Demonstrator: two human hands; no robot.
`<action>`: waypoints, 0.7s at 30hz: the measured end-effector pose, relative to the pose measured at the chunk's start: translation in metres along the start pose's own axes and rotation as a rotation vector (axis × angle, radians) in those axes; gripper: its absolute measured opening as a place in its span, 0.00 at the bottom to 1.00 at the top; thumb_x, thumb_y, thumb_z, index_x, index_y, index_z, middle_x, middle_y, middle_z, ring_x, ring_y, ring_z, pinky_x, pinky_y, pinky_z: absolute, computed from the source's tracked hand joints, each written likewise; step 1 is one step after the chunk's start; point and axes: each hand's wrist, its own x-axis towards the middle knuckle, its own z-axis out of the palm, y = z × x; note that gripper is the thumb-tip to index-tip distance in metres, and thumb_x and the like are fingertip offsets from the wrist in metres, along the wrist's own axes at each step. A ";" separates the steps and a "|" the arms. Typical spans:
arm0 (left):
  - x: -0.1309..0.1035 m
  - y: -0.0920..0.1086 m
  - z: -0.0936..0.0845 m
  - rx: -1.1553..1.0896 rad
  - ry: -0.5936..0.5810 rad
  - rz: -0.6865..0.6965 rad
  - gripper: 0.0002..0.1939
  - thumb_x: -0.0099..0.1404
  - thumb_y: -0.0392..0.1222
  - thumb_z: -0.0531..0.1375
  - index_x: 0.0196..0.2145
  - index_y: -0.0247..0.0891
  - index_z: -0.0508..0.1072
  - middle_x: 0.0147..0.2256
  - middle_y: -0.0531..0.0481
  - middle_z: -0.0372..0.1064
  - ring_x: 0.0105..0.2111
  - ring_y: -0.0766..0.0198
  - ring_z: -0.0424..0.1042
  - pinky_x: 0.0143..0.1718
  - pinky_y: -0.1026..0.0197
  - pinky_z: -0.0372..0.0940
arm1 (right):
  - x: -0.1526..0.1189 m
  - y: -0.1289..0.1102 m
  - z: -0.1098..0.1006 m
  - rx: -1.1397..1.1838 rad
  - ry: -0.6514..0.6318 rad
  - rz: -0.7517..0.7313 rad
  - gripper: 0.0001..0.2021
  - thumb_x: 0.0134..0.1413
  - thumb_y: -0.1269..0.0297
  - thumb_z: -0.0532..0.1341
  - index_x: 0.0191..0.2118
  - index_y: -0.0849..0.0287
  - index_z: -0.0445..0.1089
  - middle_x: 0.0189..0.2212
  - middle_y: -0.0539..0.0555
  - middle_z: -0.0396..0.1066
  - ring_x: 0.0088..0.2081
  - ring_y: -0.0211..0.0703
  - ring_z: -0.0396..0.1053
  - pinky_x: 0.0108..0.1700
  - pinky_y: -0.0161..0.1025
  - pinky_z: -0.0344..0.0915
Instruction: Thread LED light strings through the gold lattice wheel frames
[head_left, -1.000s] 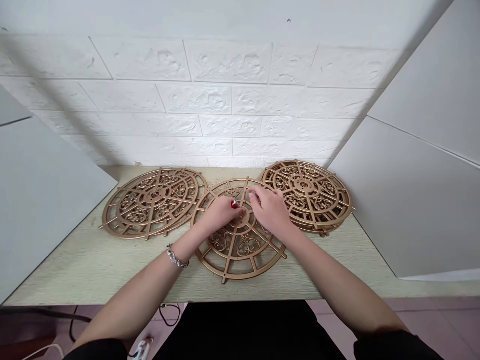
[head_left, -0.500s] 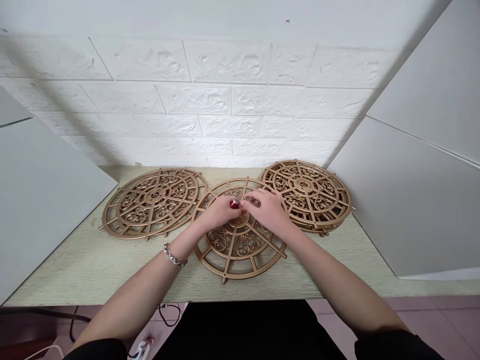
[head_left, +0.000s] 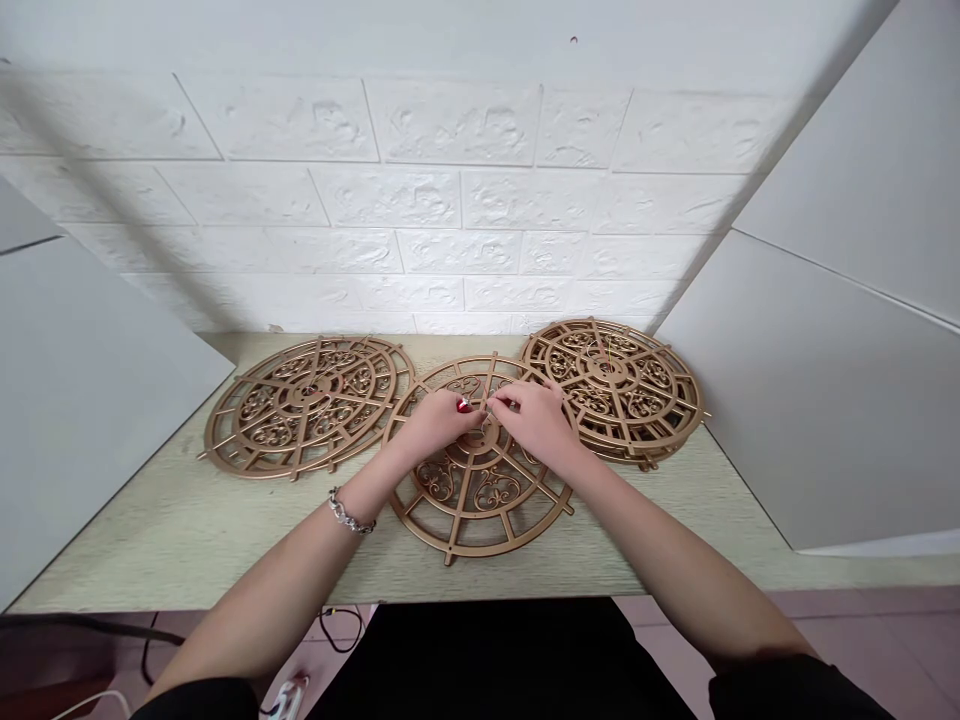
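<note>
Over the middle of a round, gold-brown, wheel-like frame on the pale green worktop, the left hand holds a small, shiny red thing and the right hand, just as near, pinches, on what I cannot tell.

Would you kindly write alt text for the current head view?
A person's left hand, gripping a small red object, and right hand are close together over the middle of a round gold-coloured openwork frame on a pale tabletop. A left stack and a right stack of similar frames flank it.
</note>
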 end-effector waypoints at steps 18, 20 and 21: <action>0.000 -0.001 0.005 -0.034 0.049 0.104 0.09 0.52 0.43 0.54 0.18 0.37 0.62 0.17 0.55 0.58 0.20 0.67 0.57 0.22 0.64 0.51 | 0.000 -0.003 -0.006 0.029 0.042 0.068 0.12 0.53 0.62 0.56 0.42 0.58 0.70 0.35 0.54 0.68 0.36 0.44 0.66 0.39 0.42 0.61; -0.001 0.003 0.000 -0.154 0.056 0.078 0.09 0.53 0.44 0.54 0.21 0.36 0.66 0.17 0.56 0.59 0.18 0.68 0.57 0.21 0.64 0.52 | 0.001 -0.001 -0.003 0.158 0.012 0.085 0.14 0.52 0.62 0.56 0.44 0.58 0.69 0.32 0.52 0.68 0.32 0.41 0.66 0.36 0.40 0.62; -0.002 0.005 -0.003 -0.219 0.053 0.067 0.10 0.53 0.45 0.55 0.23 0.36 0.67 0.17 0.56 0.60 0.18 0.69 0.57 0.21 0.64 0.52 | 0.002 0.000 -0.002 0.224 0.005 0.096 0.16 0.51 0.62 0.57 0.46 0.58 0.67 0.32 0.52 0.68 0.31 0.40 0.65 0.35 0.39 0.63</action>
